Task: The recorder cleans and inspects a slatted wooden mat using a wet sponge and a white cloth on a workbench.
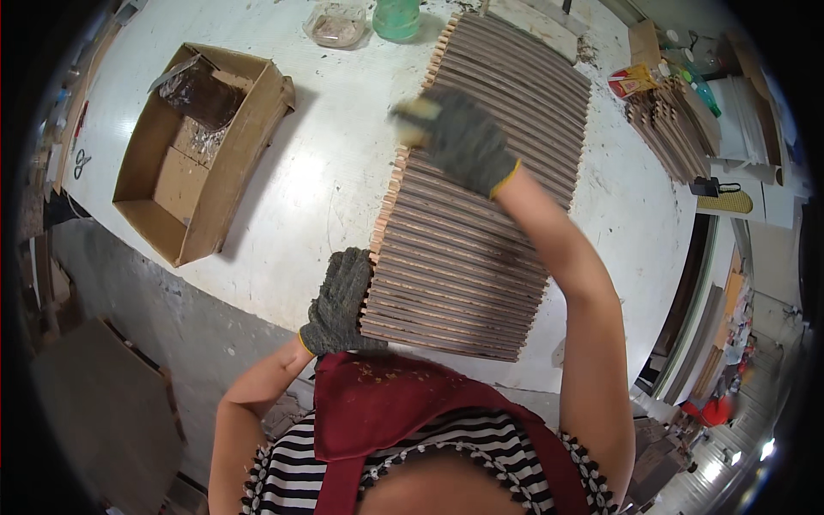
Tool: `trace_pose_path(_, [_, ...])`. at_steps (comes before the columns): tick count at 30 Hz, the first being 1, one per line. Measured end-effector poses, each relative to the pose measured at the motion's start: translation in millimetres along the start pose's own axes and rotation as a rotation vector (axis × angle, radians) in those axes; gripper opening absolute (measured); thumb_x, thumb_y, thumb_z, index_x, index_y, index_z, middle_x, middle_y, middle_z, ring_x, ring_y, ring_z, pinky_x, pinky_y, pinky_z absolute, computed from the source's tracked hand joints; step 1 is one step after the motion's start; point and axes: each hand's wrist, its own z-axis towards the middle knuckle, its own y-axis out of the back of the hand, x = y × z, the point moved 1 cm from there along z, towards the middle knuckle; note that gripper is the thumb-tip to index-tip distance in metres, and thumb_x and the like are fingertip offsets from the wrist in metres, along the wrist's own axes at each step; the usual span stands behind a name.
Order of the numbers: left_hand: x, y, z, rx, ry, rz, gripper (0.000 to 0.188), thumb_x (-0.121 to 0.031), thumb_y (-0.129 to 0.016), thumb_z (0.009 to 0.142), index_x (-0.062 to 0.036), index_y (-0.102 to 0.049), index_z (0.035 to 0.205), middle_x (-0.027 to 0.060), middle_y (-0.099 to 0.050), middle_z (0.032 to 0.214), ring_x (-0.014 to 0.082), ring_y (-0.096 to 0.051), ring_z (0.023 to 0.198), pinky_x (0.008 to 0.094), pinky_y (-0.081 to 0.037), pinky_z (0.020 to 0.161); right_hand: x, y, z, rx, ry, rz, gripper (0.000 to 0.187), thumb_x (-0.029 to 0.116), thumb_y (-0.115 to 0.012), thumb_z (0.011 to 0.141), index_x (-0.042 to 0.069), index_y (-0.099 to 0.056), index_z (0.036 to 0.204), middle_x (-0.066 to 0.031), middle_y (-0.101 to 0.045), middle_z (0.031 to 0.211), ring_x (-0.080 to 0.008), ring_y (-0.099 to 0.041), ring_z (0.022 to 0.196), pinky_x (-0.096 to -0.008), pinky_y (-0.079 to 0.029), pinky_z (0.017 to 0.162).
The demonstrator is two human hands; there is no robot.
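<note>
Long grey-brown wooden strips (pixel 455 275) lie side by side in a tall panel-like row on the white table, their paler ends making an uneven left edge. My left hand (pixel 342 300), in a dark grey knitted glove with a yellow cuff, rests against those ends at the near left corner, fingers stretched out and holding nothing. Over the upper left part of the row is my gloved right hand (pixel 470 142), smeared by motion. Its fingers close around a small pale yellowish thing (pixel 417 123), too blurred to name.
At the left stands an open cardboard box (pixel 279 94) with a dark brown lump (pixel 202 96) inside. A clear plastic tray (pixel 335 26) and a green-tinted container (pixel 396 19) are at the far edge. More strips (pixel 665 137) are stacked at the right, by a red-and-yellow packet (pixel 633 81).
</note>
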Motion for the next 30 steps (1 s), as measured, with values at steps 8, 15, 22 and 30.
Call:
trace_pose_path(8, [-2, 0, 1, 0.001, 0.014, 0.029, 0.121, -0.065, -0.076, 0.065, 0.0087, -0.025, 0.146, 0.0306, -0.03, 0.149, 0.0498, -0.026, 0.139, 0.0629, -0.016, 0.113, 19, 8, -41, -0.007, 0.094, -0.008, 0.04, 0.034, -0.057, 0.095, 0.012, -0.059, 0.128, -0.0135, -0.058, 0.127, -0.03, -0.055, 0.115, -0.0399, -0.047, 0.097])
trace_pose_path(15, [6, -4, 0, 0.015, -0.003, -0.013, 0.117, -0.06, -0.076, 0.068, 0.009, -0.023, 0.146, 0.0305, -0.03, 0.149, 0.0496, -0.026, 0.139, 0.0624, -0.015, 0.113, -70, 19, -50, 0.208, -0.323, 0.311, 0.037, 0.029, -0.061, 0.09, 0.009, -0.061, 0.121, -0.0085, -0.064, 0.115, -0.0294, -0.059, 0.105, -0.0392, -0.047, 0.093])
trace_pose_path(22, [-6, 1, 9, -0.003, -0.027, 0.021, 0.115, -0.059, -0.074, 0.072, 0.0102, -0.021, 0.147, 0.0318, -0.03, 0.148, 0.0491, -0.027, 0.139, 0.062, -0.015, 0.113, -29, 28, -81, -0.092, -0.306, 0.347, 0.042, 0.033, -0.063, 0.09, 0.013, -0.059, 0.126, -0.0083, -0.06, 0.123, -0.0289, -0.057, 0.109, -0.0406, -0.048, 0.092])
trace_pose_path(30, [-6, 2, 12, 0.122, 0.037, -0.003, 0.119, -0.063, -0.073, 0.07, 0.0104, -0.019, 0.147, 0.0325, -0.028, 0.149, 0.0496, -0.026, 0.139, 0.0612, -0.015, 0.114, -88, 27, -120, 0.068, -0.423, 0.159, 0.04, 0.025, -0.071, 0.082, 0.013, -0.064, 0.119, -0.0112, -0.064, 0.115, -0.0304, -0.061, 0.102, -0.0407, -0.052, 0.086])
